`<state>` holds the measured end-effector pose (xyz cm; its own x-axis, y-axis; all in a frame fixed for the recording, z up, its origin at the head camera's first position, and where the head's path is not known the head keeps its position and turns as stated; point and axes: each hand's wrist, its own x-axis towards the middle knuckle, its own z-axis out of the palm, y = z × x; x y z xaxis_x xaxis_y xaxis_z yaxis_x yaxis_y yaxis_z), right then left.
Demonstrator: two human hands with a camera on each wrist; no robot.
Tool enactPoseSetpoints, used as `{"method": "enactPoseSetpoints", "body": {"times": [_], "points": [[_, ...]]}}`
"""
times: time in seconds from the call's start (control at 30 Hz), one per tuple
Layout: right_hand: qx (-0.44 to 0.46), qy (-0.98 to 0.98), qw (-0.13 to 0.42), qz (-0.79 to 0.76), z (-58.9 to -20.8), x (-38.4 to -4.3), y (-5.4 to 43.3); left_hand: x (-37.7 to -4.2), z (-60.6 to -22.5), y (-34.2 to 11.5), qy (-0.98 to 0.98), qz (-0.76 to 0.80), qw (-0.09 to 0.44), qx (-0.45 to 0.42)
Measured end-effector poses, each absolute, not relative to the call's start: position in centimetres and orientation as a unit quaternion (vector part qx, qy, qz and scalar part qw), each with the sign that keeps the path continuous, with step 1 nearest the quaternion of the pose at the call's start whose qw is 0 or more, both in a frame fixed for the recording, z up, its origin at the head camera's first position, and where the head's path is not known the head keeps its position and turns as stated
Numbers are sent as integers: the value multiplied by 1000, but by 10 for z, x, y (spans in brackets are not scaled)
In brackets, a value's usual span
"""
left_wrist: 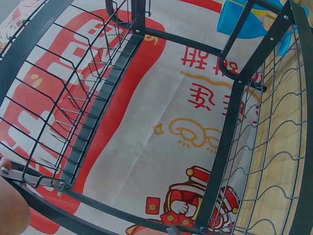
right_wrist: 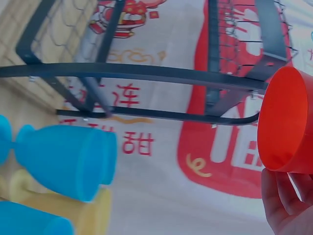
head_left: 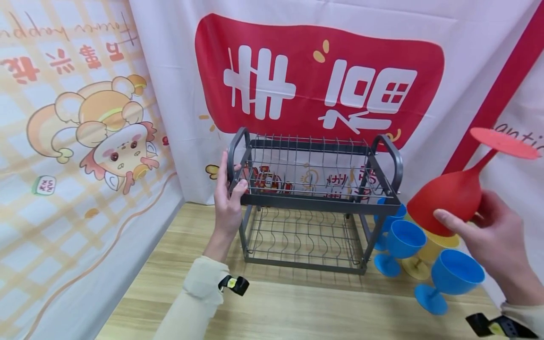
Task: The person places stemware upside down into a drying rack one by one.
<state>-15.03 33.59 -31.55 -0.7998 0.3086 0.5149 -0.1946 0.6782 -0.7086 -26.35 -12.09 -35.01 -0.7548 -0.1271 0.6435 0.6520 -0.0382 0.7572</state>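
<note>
Likely loading: left hand [head_left: 228, 203] grips rack [head_left: 301, 203] at nine o'clock; right hand [head_left: 495, 236], clamped on upturned red cup [head_left: 450, 196], should shift toward nine.

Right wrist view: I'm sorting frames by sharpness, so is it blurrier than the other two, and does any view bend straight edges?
Right wrist: yes, softest, with a blue goblet smeared at its edges, the red goblet crisper; left wrist: wires fairly crisp, but the rack's outer bars bow, probably lens distortion; head: mostly sharp.
</note>
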Motion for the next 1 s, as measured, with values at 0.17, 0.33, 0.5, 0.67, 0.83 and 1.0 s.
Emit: {"method": "enactPoseSetpoints", "body": {"times": [0.17,0.33,0.5,0.67,0.83,1.0], "points": [[-9,-855,322,406,-293,-148,334,-264,-350,-119,-637,-688,278,-209],[13,-850,319,418,-276,-151,324,-263,-350,-119,-640,-687,279,-201],[37,-847,304,434,-265,-158,308,-261,-350,-121,-643,-687,279,-192],[35,-860,261,436,-257,-164,292,-259,-350,-121,-643,-689,277,-188],[33,-873,227,431,-252,-172,275,-258,-350,-120,-642,-690,276,-189],[52,-865,222,447,-248,-182,257,-259,-349,-120,-640,-689,278,-195]]}}
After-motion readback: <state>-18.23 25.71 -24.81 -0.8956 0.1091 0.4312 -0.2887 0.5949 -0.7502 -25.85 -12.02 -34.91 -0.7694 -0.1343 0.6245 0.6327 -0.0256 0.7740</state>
